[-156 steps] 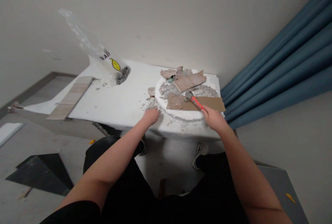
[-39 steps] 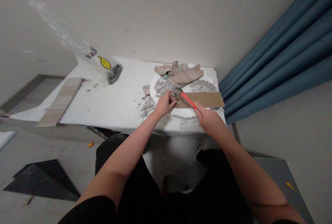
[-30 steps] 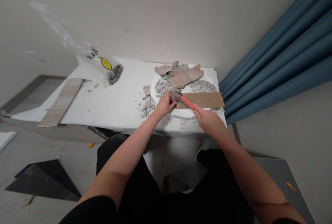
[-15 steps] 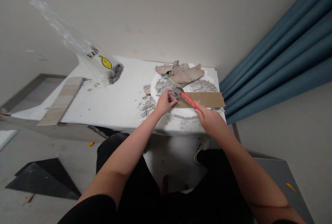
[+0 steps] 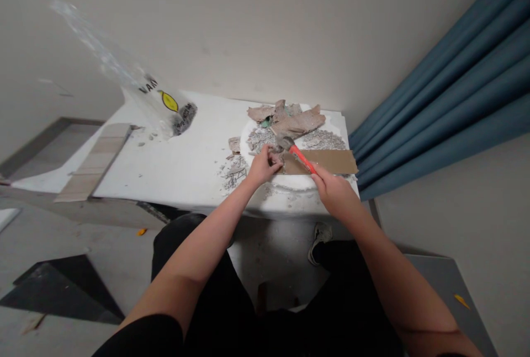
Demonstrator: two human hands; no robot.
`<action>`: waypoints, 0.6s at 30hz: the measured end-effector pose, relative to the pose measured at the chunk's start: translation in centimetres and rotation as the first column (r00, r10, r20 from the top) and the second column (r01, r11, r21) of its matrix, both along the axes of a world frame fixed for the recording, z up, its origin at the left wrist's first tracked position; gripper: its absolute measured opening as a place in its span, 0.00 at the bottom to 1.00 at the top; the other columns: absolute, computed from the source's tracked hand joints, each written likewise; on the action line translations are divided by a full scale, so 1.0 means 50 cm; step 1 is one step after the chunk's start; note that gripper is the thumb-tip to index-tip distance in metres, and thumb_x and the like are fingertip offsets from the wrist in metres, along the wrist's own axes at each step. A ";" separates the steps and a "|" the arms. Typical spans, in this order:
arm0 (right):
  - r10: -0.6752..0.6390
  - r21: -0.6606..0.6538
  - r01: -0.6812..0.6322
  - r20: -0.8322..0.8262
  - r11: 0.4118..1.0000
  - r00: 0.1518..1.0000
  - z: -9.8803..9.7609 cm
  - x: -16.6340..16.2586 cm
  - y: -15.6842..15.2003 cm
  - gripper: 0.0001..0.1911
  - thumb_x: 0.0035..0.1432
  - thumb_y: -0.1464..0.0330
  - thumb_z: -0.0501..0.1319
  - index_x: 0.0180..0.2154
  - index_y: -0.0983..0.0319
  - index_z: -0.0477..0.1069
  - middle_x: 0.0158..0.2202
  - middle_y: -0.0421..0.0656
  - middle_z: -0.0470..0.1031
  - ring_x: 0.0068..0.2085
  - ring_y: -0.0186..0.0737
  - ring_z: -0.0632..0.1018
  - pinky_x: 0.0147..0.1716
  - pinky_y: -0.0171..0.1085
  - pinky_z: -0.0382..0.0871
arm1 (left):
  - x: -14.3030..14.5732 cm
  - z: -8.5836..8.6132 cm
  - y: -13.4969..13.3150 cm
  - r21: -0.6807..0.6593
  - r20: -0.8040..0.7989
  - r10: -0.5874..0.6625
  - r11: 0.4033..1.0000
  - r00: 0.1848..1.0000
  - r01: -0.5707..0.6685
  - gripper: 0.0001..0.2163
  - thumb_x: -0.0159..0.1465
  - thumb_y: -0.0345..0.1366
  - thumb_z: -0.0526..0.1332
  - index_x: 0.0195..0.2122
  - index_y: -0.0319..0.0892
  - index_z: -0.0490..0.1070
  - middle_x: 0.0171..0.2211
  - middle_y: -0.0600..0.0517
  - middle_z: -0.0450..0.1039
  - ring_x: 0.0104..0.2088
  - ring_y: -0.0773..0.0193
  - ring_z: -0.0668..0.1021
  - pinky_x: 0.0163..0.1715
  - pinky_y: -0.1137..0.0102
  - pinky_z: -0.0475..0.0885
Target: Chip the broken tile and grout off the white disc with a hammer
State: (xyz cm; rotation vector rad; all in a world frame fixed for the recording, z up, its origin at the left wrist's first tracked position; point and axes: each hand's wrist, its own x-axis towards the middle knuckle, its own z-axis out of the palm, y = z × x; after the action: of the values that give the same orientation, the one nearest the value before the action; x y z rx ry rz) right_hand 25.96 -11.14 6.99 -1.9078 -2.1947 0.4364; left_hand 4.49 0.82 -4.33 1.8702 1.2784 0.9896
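Note:
My right hand (image 5: 333, 186) is wrapped round the red handle of a hammer (image 5: 303, 158), whose grey head is close to the fingers of my left hand. My left hand (image 5: 265, 165) is closed at the left end of a brown cardboard strip (image 5: 327, 161); what its fingers pinch is too small to make out. Under the strip is a round white slab or board (image 5: 293, 183). Grey crumbled fragments (image 5: 325, 139) lie on it. Behind the hammer, torn brownish pieces (image 5: 298, 122) are heaped, with a bit of green among them.
A white-covered table (image 5: 165, 175) runs along the wall. On its left stand a clear plastic bag (image 5: 165, 106) with dark contents and a cardboard piece (image 5: 95, 166) over the front edge. Blue curtains (image 5: 447, 81) hang at right. Black sheets (image 5: 62, 285) lie on the floor.
The hammer head has shifted very slightly, still beside my left fingers. Both hands keep nearly the same place and grip. The camera view has tilted a little.

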 end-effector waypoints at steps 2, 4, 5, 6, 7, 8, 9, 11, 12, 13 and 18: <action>-0.013 -0.008 0.013 0.004 1.000 1.000 -0.004 0.001 0.000 0.26 0.73 0.61 0.45 0.67 0.56 0.62 0.53 0.49 0.79 0.49 0.53 0.80 0.47 0.44 0.71 | -0.001 -0.002 0.000 0.010 0.007 0.000 1.000 1.000 0.000 0.24 0.57 0.33 0.67 0.52 0.44 0.58 0.28 0.58 0.74 0.32 0.61 0.79 0.37 0.67 0.70; 0.004 -0.029 -0.004 0.016 1.000 1.000 -0.005 0.000 -0.001 0.25 0.72 0.61 0.45 0.66 0.56 0.63 0.52 0.49 0.80 0.49 0.52 0.81 0.47 0.44 0.71 | -0.003 -0.002 -0.001 0.015 -0.002 0.011 1.000 1.000 -0.010 0.24 0.57 0.34 0.67 0.51 0.43 0.59 0.28 0.57 0.74 0.32 0.61 0.79 0.37 0.67 0.70; 0.013 -0.029 -0.012 0.023 1.000 1.000 -0.004 0.000 -0.001 0.25 0.73 0.61 0.45 0.66 0.56 0.63 0.51 0.49 0.80 0.48 0.52 0.81 0.47 0.43 0.71 | -0.003 -0.002 -0.001 0.014 -0.002 0.013 1.000 1.000 -0.013 0.24 0.57 0.34 0.67 0.51 0.43 0.59 0.28 0.58 0.74 0.31 0.61 0.79 0.36 0.67 0.70; 0.016 -0.018 -0.015 0.031 1.000 0.999 -0.003 -0.001 -0.002 0.26 0.73 0.61 0.45 0.67 0.56 0.62 0.50 0.49 0.80 0.48 0.51 0.81 0.46 0.43 0.71 | -0.003 -0.001 -0.001 0.011 0.001 0.012 1.000 1.000 -0.012 0.24 0.57 0.34 0.67 0.51 0.44 0.58 0.28 0.58 0.74 0.31 0.62 0.78 0.36 0.67 0.70; 0.011 -0.004 -0.011 0.040 1.000 0.999 -0.001 -0.002 -0.003 0.26 0.73 0.61 0.44 0.67 0.56 0.61 0.50 0.49 0.81 0.47 0.51 0.81 0.46 0.43 0.71 | -0.004 -0.001 -0.002 0.009 0.007 0.008 1.000 1.000 -0.008 0.24 0.57 0.34 0.67 0.52 0.44 0.58 0.28 0.58 0.74 0.30 0.62 0.78 0.36 0.68 0.70; 0.005 0.001 -0.005 0.054 1.000 0.999 0.001 -0.002 -0.004 0.26 0.73 0.61 0.44 0.67 0.56 0.61 0.49 0.49 0.81 0.46 0.51 0.82 0.45 0.43 0.71 | -0.003 0.000 -0.002 0.007 0.010 0.003 1.000 1.000 -0.003 0.24 0.57 0.34 0.67 0.52 0.44 0.58 0.28 0.58 0.74 0.30 0.62 0.78 0.36 0.68 0.70; -0.002 -0.005 0.002 0.072 1.000 0.997 0.003 -0.003 -0.004 0.26 0.73 0.61 0.44 0.67 0.56 0.61 0.49 0.49 0.81 0.45 0.51 0.82 0.44 0.42 0.71 | -0.003 0.002 -0.002 0.007 0.009 0.003 1.000 1.000 -0.003 0.24 0.57 0.33 0.67 0.52 0.44 0.58 0.28 0.58 0.74 0.30 0.63 0.78 0.36 0.68 0.71; -0.003 -0.031 0.006 0.110 0.999 0.994 0.005 -0.004 -0.005 0.25 0.73 0.61 0.44 0.66 0.56 0.63 0.48 0.49 0.81 0.44 0.50 0.82 0.43 0.42 0.71 | -0.003 0.005 -0.003 0.003 0.001 0.008 1.000 1.000 -0.008 0.24 0.57 0.33 0.67 0.52 0.44 0.58 0.29 0.57 0.75 0.31 0.62 0.79 0.36 0.67 0.71; -0.003 -0.038 0.008 0.126 0.999 0.992 0.006 -0.004 -0.004 0.25 0.73 0.61 0.44 0.66 0.57 0.62 0.48 0.49 0.81 0.44 0.50 0.82 0.43 0.42 0.71 | -0.002 0.007 -0.003 -0.001 -0.001 0.007 1.000 1.000 -0.007 0.24 0.57 0.33 0.67 0.51 0.43 0.59 0.29 0.57 0.75 0.31 0.62 0.79 0.36 0.67 0.71; -0.007 -0.036 0.012 0.136 0.999 0.991 0.007 -0.004 -0.004 0.26 0.73 0.61 0.45 0.67 0.57 0.61 0.48 0.49 0.81 0.44 0.50 0.82 0.43 0.42 0.71 | -0.002 0.009 -0.003 -0.005 -0.002 0.005 1.000 1.000 -0.005 0.24 0.57 0.33 0.67 0.51 0.43 0.59 0.29 0.57 0.75 0.31 0.62 0.79 0.36 0.67 0.71; -0.012 -0.041 0.019 0.165 0.999 0.986 0.009 -0.006 -0.005 0.26 0.73 0.60 0.44 0.68 0.56 0.60 0.47 0.49 0.81 0.44 0.51 0.82 0.44 0.43 0.72 | 0.000 0.012 -0.003 0.007 -0.025 0.003 1.000 1.000 -0.003 0.24 0.57 0.33 0.67 0.52 0.42 0.60 0.29 0.56 0.76 0.30 0.61 0.79 0.37 0.66 0.72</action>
State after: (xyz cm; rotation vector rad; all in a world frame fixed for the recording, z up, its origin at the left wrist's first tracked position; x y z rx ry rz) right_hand 25.66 -11.39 7.47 -2.0500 -2.2863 0.3365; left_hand 4.50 0.68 -3.71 1.8922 1.2937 0.9768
